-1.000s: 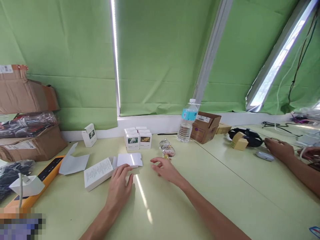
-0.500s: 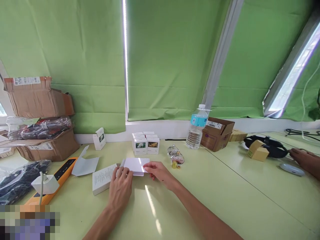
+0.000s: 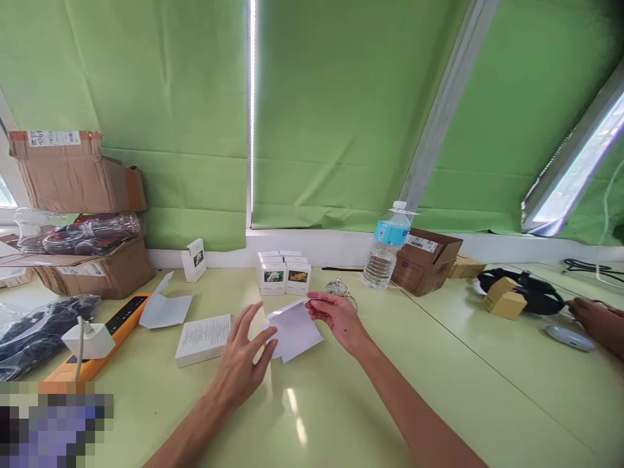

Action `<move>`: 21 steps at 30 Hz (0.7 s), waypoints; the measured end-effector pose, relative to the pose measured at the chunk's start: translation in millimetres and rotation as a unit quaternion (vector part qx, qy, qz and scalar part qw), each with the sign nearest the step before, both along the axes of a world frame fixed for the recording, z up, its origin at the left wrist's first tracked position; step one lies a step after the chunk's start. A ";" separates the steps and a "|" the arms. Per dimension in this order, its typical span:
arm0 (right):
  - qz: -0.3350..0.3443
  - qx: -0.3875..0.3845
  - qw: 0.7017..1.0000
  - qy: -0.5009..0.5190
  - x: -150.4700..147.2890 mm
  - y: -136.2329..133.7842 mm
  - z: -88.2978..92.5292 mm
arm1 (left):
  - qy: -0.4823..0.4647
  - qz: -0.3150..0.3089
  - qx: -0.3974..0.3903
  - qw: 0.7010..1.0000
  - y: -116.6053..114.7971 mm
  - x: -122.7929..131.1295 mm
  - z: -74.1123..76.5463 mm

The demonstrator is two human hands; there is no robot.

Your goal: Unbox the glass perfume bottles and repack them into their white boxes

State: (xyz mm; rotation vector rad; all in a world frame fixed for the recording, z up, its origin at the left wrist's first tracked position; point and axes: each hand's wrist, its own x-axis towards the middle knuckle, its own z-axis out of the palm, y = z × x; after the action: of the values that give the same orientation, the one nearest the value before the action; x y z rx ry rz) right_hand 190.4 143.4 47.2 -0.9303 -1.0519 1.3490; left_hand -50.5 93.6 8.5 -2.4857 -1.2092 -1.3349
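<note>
Pinched at its upper right corner by my right hand [image 3: 336,320], a white paper sheet [image 3: 299,331] is lifted at a tilt above the table. Part of a second white piece shows under its left side. My left hand [image 3: 244,354] has its fingers spread at the sheet's left edge; whether the fingertips touch it I cannot tell. Just left of that hand lies a flat white box [image 3: 202,341] with printed text. Behind the sheet stand several small white boxes [image 3: 285,276] with flower pictures. Clear ornate glass pieces [image 3: 337,286] are partly hidden behind my right hand.
At left are an orange power strip [image 3: 119,328], stacked cardboard boxes [image 3: 73,175], a bent white card [image 3: 166,309] and a small white box [image 3: 195,260]. A water bottle [image 3: 385,250] stands beside a brown box [image 3: 424,263]. Another person's hand [image 3: 595,318] is at far right.
My right hand has raised the white sheet and moved slightly right and up with it. My left hand has come off the white pieces and box, and its fingers have spread.
</note>
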 end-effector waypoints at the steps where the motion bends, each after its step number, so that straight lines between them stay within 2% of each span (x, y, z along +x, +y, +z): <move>1: 0.002 0.002 1.000 -0.004 1.1 -1.3 1.9 | -0.016 0.005 -0.016 1.000 1.0 -1.6 1.1; 3: 0.006 0.006 1.000 -0.009 1.8 -4.1 5.9 | -0.034 -0.003 -0.065 0.997 2.5 -4.1 2.6; 7: 0.008 0.013 1.000 -0.003 -3.1 -9.8 11.9 | -0.067 -0.061 -0.198 0.976 3.9 -4.7 1.3; 10: 0.007 0.020 1.000 0.003 -8.5 -14.0 14.8 | -0.109 -0.069 -0.240 0.962 7.5 -4.7 0.8; 13: -0.015 0.025 0.999 -0.013 -11.0 -16.8 15.6 | -0.176 -0.002 -0.232 0.957 17.7 -15.6 7.7; 15: -0.032 0.022 0.999 -0.031 -10.5 -16.5 13.2 | -0.243 0.055 -0.232 0.940 27.4 -32.2 16.8; 16: -0.037 0.017 0.998 -0.038 -9.8 -15.6 10.8 | -0.284 0.075 -0.239 0.926 32.3 -43.0 22.0; 18: -0.037 0.005 0.998 -0.044 -8.1 -12.5 4.4 | -0.403 0.123 -0.257 0.870 41.2 -66.9 31.4; 21: -0.033 -0.011 0.998 -0.045 -6.1 -6.8 -6.3 | -0.458 0.159 -0.257 0.836 51.0 -101.0 37.8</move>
State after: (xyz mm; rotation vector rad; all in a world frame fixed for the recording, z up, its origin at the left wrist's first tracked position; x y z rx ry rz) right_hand 184.2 136.7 40.9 -1.0421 -1.0666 1.2770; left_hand -151.5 144.7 46.3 -1.6513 -2.2817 -2.4431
